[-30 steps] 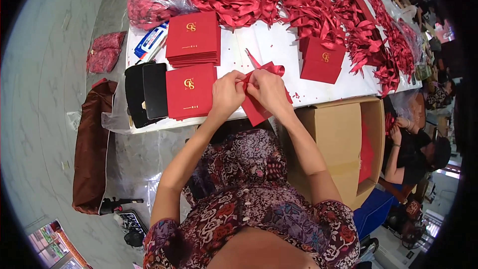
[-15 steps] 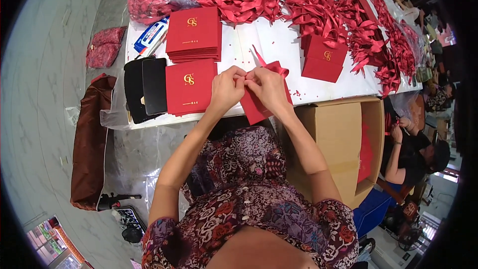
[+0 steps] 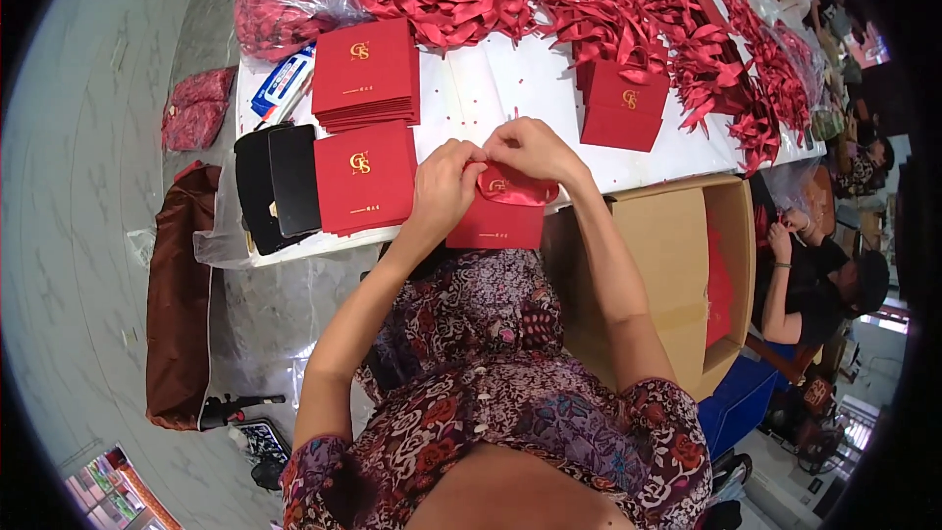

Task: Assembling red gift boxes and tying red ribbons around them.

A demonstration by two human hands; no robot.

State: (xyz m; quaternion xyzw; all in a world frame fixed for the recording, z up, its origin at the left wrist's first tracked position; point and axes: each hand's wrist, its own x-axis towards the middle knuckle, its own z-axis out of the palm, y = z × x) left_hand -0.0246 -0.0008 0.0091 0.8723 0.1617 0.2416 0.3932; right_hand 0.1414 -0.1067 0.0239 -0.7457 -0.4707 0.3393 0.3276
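With our left hand [image 3: 444,185] and right hand [image 3: 535,149], we pinch one red ribbon [image 3: 528,195] across one red card [image 3: 494,230] at the table's [image 3: 491,79] near edge; two card stacks [image 3: 361,83] sit left, one cardboard box [image 3: 659,255] right.

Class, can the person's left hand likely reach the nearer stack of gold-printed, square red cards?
Probably yes: nothing visible separates the left hand from the stack, though that hand seems occupied with shiny red ribbon.

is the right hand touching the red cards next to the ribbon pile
Apart. The head view shows white tabletop between the right hand and those red cards.
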